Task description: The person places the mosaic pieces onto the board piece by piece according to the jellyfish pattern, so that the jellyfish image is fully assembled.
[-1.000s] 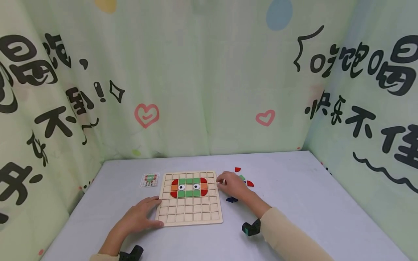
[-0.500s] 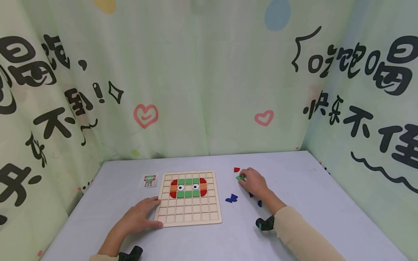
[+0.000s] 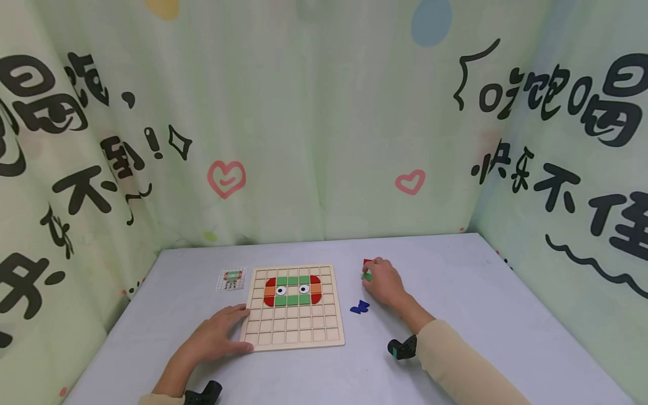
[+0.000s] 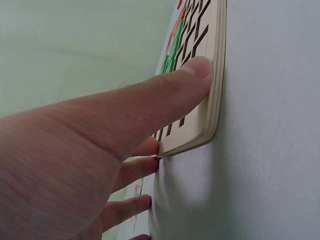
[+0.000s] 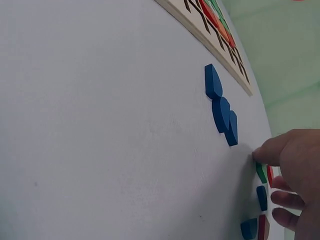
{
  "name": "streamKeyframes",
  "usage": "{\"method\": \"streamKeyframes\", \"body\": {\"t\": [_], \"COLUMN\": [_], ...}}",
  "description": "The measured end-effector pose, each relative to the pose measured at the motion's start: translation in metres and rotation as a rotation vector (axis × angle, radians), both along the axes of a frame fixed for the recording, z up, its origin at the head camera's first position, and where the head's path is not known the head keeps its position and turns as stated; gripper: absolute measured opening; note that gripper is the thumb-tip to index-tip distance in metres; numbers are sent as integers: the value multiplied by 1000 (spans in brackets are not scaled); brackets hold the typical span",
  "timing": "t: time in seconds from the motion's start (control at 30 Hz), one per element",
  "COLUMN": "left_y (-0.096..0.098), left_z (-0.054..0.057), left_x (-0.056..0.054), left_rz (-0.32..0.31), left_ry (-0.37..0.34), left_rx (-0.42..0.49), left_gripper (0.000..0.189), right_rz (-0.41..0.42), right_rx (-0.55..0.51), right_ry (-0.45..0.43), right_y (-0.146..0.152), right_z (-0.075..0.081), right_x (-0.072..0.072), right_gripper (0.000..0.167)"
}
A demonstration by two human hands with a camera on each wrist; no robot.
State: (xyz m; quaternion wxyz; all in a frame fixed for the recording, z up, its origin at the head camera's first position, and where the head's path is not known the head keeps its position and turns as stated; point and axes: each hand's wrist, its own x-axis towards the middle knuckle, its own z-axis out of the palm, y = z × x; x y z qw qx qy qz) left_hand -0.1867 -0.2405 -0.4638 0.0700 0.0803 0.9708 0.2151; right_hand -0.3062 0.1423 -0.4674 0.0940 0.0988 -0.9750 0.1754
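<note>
My left hand (image 3: pixel 220 332) rests at the near left corner of a wooden grid board (image 3: pixel 293 337). In the left wrist view the thumb (image 4: pixel 170 95) lies straight on the board's edge, and the fingers (image 4: pixel 137 170) touch its side. A face of red, orange and green pieces with two eye pieces (image 3: pixel 281 291) fills part of the grid. Right of the board, my right hand (image 3: pixel 387 284) pinches a green piece (image 3: pixel 367 276) at its fingertips; the index finger's contact is hidden. A red piece (image 3: pixel 367 261) is just behind it.
Several blue pieces (image 5: pixel 221 114) lie together beside the board's right edge. More blue (image 5: pixel 248 228) and red pieces (image 5: pixel 263 226) lie under and beside my right hand. A small pattern card (image 3: pixel 232 279) lies left of the board. Printed curtains (image 3: pixel 324 140) surround the white table (image 3: pixel 455 270).
My right hand first moved right, away from the board's edge to the green piece, then slightly back left, and the green piece shifted left with it. The left hand and board stayed put.
</note>
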Motion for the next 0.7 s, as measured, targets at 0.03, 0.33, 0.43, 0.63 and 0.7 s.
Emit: {"method": "streamKeyframes", "body": {"t": [0.03,0.33,0.43,0.63,0.7], "left_y": [0,0,-1,-1,0], "left_z": [0,2,2,2,1], "left_x": [0,0,1,2,1], "left_rz": [0,1,-10,-15,-11], "left_ry": [0,10,19,23,21], "left_rx": [2,-2,0,7,12], "left_gripper": [86,85,85,84,84], "right_rz": [-11,78,156,377,449], "right_rx": [9,-83,-123,-125,-120], "right_ry": [-8,1,0,-26,-50], "right_y": [0,-5,-19,-64,-80], "right_z": [0,-3,-2,3,4], "right_x": [0,-2,3,26,35], "right_gripper": [16,11,8,9,9]}}
